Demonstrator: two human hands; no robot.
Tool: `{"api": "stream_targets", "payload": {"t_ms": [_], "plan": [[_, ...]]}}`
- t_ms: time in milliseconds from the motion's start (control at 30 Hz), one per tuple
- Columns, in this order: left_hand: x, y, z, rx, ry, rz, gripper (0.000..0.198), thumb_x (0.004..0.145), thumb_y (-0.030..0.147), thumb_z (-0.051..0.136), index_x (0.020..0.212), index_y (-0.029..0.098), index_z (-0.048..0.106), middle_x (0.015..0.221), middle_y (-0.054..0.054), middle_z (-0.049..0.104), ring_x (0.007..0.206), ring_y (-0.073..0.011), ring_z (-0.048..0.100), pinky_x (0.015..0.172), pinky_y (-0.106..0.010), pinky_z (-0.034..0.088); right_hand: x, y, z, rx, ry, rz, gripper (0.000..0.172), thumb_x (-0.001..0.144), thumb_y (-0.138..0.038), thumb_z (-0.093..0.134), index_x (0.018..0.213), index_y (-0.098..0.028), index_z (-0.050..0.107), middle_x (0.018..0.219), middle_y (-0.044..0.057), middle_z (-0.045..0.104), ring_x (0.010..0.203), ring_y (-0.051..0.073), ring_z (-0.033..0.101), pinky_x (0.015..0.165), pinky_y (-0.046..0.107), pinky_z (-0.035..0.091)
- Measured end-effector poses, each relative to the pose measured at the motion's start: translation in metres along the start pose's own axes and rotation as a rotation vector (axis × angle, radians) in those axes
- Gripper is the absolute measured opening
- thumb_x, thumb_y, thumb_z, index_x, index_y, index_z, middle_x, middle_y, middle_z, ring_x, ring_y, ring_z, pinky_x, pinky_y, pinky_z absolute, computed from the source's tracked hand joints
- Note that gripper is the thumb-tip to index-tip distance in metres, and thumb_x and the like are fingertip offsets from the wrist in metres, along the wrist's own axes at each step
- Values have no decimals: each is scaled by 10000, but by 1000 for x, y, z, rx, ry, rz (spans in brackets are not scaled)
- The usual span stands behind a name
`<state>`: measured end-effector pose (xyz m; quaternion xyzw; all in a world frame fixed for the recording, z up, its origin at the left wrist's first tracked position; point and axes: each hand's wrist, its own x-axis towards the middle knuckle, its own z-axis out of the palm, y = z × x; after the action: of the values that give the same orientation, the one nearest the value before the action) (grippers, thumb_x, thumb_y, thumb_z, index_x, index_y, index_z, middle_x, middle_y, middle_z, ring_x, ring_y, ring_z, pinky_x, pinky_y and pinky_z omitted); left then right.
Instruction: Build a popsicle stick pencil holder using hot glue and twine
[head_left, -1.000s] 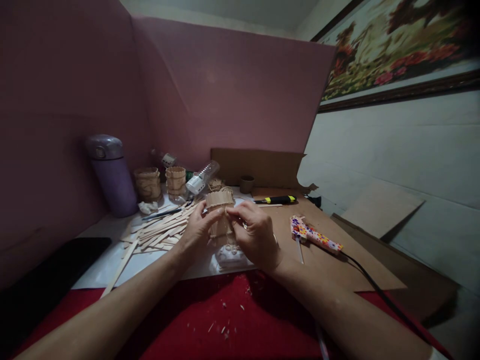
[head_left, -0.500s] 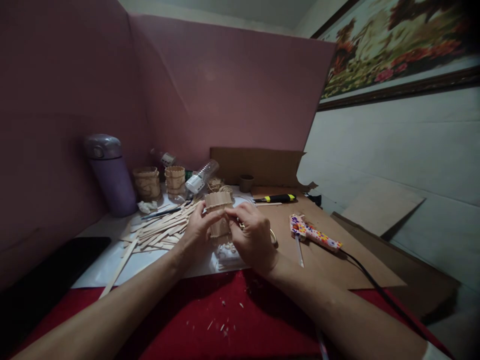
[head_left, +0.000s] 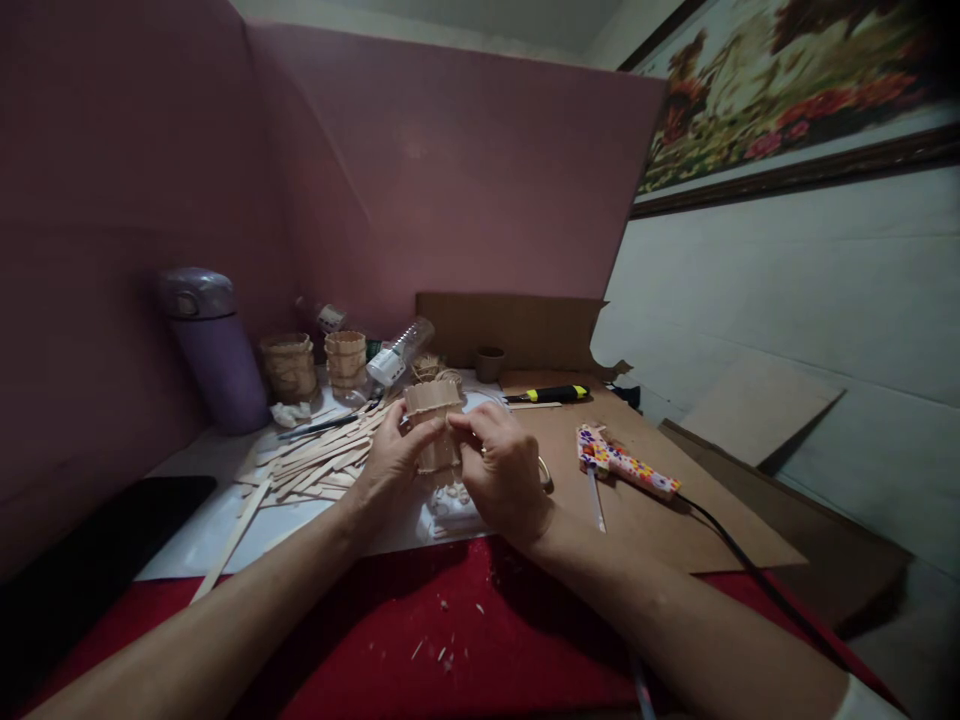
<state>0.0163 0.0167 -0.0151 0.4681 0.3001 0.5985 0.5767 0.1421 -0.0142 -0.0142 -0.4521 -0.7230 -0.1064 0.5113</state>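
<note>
A small cup of upright wooden slats (head_left: 435, 400) is held up at the middle of the head view, with rope-like trim around it. My left hand (head_left: 394, 455) wraps the cup's left side, its thumb across the front. My right hand (head_left: 504, 462) is closed at the cup's front right, thumb and forefinger pinched against its surface; anything between those fingertips is too small to make out. Below the cup lies a white packet (head_left: 454, 512). Loose flat wooden sticks (head_left: 322, 460) are heaped left of my left hand.
Two wooden cups (head_left: 291, 368) (head_left: 346, 362), a purple bottle (head_left: 217, 350) and a clear plastic bottle (head_left: 401, 352) stand or lie behind. A brown pot (head_left: 490, 364), yellow-black cutter (head_left: 555, 394) and corded, flowered glue gun (head_left: 626, 465) are rightward. A black object (head_left: 127, 540) lies left.
The whole view has shifted slightly. Both hands keep nearly the same hold on the cup, and my right fingertips remain at its front.
</note>
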Motion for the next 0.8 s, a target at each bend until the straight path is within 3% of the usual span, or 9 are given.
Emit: {"api": "stream_targets", "payload": {"t_ms": [333, 600, 800], "plan": [[2, -2, -2, -15, -6, 46, 543, 640, 307, 808, 1094, 160, 548, 979, -67, 692, 846, -192, 654, 764, -305, 513, -1, 0, -2, -94, -20, -64, 234, 863, -96, 519, 939, -167, 729, 828, 72, 664, 797, 208, 606, 652, 297, 433], [0, -1, -2, -49, -9, -14, 497, 654, 291, 797, 1071, 168, 559, 924, -46, 700, 775, -177, 667, 717, -290, 524, 0, -3, -3, 20, -27, 23, 266, 828, -95, 526, 950, -185, 744, 833, 59, 677, 799, 192, 621, 694, 296, 462], [-1, 0, 0, -67, -5, -14, 506, 642, 288, 798, 1078, 175, 568, 921, -37, 690, 728, -160, 653, 658, -271, 518, -2, -3, -3, -110, -72, -42, 299, 843, -122, 509, 1022, -192, 738, 806, 52, 642, 798, 199, 591, 655, 298, 420]]}}
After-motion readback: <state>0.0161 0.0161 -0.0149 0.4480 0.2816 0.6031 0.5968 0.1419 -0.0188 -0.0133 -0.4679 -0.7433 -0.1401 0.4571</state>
